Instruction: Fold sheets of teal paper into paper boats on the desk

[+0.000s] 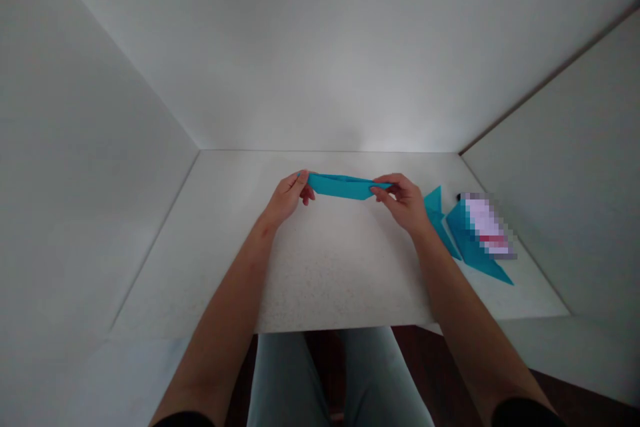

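Note:
A long, narrow piece of folded blue paper [343,187] is stretched between my hands above the white tabletop [320,267]. Its ends are pointed and its upper edge shows a slit between layers, like a boat shape. My left hand [291,195] pinches the left end between thumb and fingers. At the right end, the thumb and fingers of my right hand [401,199] close on the pointed tip. Just beyond my right wrist lies another folded blue paper piece [436,210] with an upright point, partly hidden by the arm.
A larger blue paper shape [475,253] rests on the right of the tabletop. Over it is a blurred-out whitish item [485,220] with a red band. White walls [330,47] enclose the table at the back and both sides.

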The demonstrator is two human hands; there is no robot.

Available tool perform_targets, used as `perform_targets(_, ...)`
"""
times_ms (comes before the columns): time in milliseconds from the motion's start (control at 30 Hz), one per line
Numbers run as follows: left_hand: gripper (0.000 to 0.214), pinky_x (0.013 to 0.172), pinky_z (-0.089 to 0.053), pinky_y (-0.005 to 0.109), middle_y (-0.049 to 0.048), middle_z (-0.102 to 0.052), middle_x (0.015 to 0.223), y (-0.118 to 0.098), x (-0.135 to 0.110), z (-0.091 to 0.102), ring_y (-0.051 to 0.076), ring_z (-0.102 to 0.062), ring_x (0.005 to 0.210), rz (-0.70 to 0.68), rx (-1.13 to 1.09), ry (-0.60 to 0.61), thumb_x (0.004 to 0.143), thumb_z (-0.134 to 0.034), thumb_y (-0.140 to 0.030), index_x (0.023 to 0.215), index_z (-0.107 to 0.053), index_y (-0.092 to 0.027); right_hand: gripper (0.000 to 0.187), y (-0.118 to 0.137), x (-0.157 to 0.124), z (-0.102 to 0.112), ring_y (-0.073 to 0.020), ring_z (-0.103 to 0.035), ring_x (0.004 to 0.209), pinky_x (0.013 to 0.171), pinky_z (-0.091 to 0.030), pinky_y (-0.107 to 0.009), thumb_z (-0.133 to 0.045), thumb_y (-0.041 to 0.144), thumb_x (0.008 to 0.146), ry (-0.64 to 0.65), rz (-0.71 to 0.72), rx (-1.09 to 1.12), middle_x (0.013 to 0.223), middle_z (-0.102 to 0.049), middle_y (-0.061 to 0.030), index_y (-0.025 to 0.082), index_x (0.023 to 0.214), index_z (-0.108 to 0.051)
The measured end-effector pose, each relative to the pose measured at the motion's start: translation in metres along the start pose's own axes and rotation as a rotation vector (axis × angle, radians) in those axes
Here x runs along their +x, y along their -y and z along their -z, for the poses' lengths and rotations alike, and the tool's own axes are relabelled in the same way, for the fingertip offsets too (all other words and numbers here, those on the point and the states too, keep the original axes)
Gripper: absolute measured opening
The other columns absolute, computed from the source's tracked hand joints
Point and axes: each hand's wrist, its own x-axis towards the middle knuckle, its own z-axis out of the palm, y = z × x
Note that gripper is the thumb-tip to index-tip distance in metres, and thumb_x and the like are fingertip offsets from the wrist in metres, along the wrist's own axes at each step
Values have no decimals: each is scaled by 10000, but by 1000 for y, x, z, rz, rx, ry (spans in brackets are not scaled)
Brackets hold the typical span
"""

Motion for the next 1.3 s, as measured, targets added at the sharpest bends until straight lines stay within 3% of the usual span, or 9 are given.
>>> perform_targets(133, 700, 528, -479, 275, 18, -656, 603, -4, -2, -2, 136, -572, 509, -29, -56, 60, 961, -582, -836, 944, -744, -155, 359, 37, -16, 17, -198, -731, 796, 632, -590, -300, -797, 578, 944, 200, -7, -179, 989, -779, -58, 253, 1094, -765)
perform_targets(300, 708, 539, -460, 276, 20, -667, 657, -7, -6, -14, 132, -563, 531, -112, -69, 120, 1006, -534, -799, 1118, -783, -145, 296, 72, -68, 31, -194, -724, 781, 654, -563, -287, -626, 498, 1074, 421, -55, -380, 913, -782, -50, 239, 994, -746)
perform_targets(433, 671, 530, -407, 261, -13, -625, 644, -2, -8, -28, 119, -491, 515, -127, 59, -55, 1004, -536, -783, 1160, -758, -169, 284, 80, -120, 52, -210, -728, 793, 739, -574, -329, -536, 427, 1122, 274, -43, -586, 969, -787, -76, 229, 1074, -734)
perform_targets(533, 558, 617, -478, 281, 7, -680, 738, 2, -26, -39, 155, -589, 633, -87, 285, 10, 1022, -556, -696, 1205, -750, -206, 292, 85, -152, 73, -236, -746, 889, 795, -580, -348, -498, 397, 1138, 160, -13, -708, 1023, -776, -91, 234, 1115, -739)
perform_targets(633, 444, 869, -566, 397, 74, -768, 1011, 5, -67, -53, 242, -698, 953, -139, 592, 71, 1036, -579, -577, 1276, -733, -236, 312, 91, -171, 89, -246, -741, 897, 778, -570, -353, -482, 375, 1144, 42, -11, -838, 1037, -766, -106, 225, 1121, -754)
perform_targets(700, 417, 1083, -513, 512, 120, -748, 1257, 6, -101, -62, 307, -659, 1209, -187, 782, 70, 1050, -576, -508, 1343, -705, -242, 322, 93, -176, 96, -251, -730, 892, 793, -562, -364, -482, 363, 1143, -30, -14, -918, 1017, -761, -115, 217, 1110, -768)
perform_targets(867, 563, 1191, -426, 590, 171, -616, 1493, 3, -150, -75, 376, -534, 1395, -204, 1044, 81, 1031, -624, -497, 1523, -586, -226, 302, 79, -172, 95, -249, -682, 904, 828, -526, -373, -525, 326, 1119, -125, -17, -1040, 1023, -742, -126, 207, 1102, -803)
perform_targets(1167, 596, 1208, -415, 583, 183, -612, 1452, -7, -147, -80, 382, -515, 1393, -158, 1158, 67, 989, -673, -544, 1472, -613, -200, 268, 60, -155, 67, -276, -621, 1047, 898, -436, -413, -580, 299, 1080, 36, -142, -1060, 1090, -719, -128, 230, 1024, -833)
perform_targets(1300, 600, 1209, -408, 591, 193, -602, 1467, -9, -148, -81, 390, -507, 1402, -161, 1164, 76, 972, -697, -547, 1454, -616, -199, 248, 61, -151, 66, -311, -608, 1117, 966, -439, -458, -601, 316, 1070, 62, -240, -998, 1186, -698, -154, 230, 1106, -831)
